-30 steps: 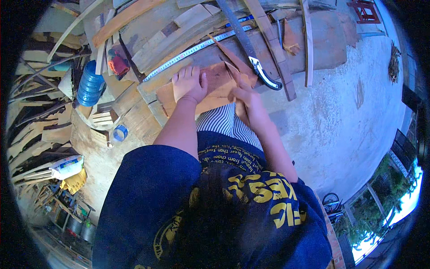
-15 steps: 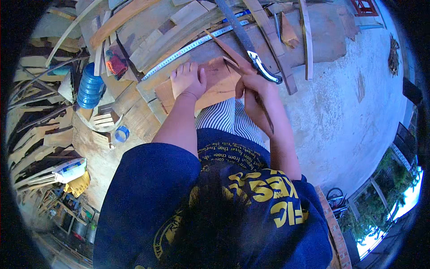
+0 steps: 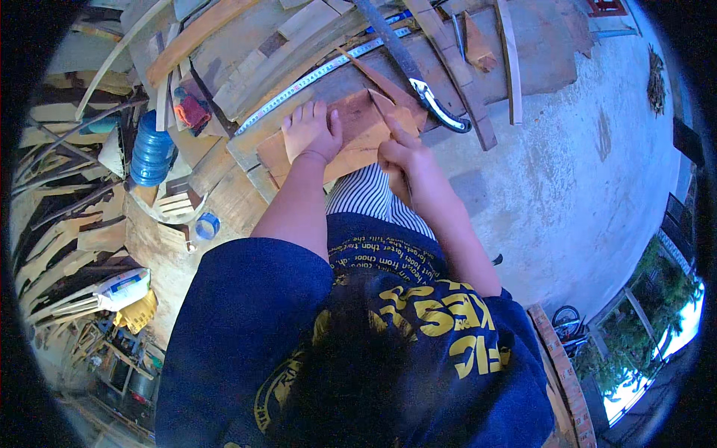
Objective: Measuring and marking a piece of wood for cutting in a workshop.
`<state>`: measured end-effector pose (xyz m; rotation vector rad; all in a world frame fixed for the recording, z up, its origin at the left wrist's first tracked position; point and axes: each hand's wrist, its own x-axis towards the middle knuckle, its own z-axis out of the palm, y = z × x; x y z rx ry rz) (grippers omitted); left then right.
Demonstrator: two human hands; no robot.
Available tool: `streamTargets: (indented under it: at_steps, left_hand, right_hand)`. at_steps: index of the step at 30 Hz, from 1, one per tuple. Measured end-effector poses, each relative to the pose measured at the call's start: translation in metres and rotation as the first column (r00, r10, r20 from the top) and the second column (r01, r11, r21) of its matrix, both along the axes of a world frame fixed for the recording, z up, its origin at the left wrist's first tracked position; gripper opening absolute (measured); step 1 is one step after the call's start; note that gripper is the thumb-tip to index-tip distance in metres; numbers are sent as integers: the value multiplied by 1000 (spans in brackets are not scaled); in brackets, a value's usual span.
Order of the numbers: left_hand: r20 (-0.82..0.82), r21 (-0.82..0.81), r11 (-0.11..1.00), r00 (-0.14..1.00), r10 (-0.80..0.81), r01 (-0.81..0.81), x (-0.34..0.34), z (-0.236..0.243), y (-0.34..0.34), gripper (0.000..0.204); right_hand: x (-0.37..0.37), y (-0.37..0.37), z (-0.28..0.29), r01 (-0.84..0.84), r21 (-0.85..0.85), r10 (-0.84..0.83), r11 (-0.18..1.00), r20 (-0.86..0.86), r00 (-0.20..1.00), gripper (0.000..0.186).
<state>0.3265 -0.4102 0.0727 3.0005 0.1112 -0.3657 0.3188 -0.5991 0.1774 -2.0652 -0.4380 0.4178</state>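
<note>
A reddish-brown wooden board lies on a pile of planks in front of me. My left hand rests flat on its left part, fingers spread. My right hand is at the board's right edge, fingers curled around what looks like a thin pencil whose tip touches the board. A handsaw with a white and black handle lies just beyond my right hand. A steel tape measure stretches across the planks behind the board. Striped cloth shows below the board, between my forearms.
Stacked planks and curved wooden pieces cover the area ahead and to the left. A blue water bottle, a roll of blue tape and a red cloth lie left. Bare concrete floor spreads to the right.
My right hand has moved up from near the striped cloth to the board's right edge. My left hand has stayed flat on the board.
</note>
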Motion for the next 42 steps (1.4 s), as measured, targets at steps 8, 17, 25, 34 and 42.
streamTargets:
  at_steps: [8,17,25,34,42]
  left_hand:
    - [-22,-3,1000,1000,-12,12,5,6,-4,35]
    - [-4,-13,1000,1000,-10,10,2,5,-1,32]
    - [-9,-28,1000,1000,3,-3,-2,1,1,32]
    - [7,-29,999,1000,-21,21,6,2,-4,33]
    - [-1,-16,1000,1000,-6,6,4,5,-4,34]
  right_hand:
    - [22,11,-31,22,27,-26,999,166,986,8]
    - [30,8,12,-86,-77,69,993,-201,977,10]
    - [10,14,34,-56,-105,39,993,-163,986,7]
    - [18,8,-15,-4,21,5,1000,-40,999,15]
    - [19,1,-5,-1,15,2,1000,-56,998,9]
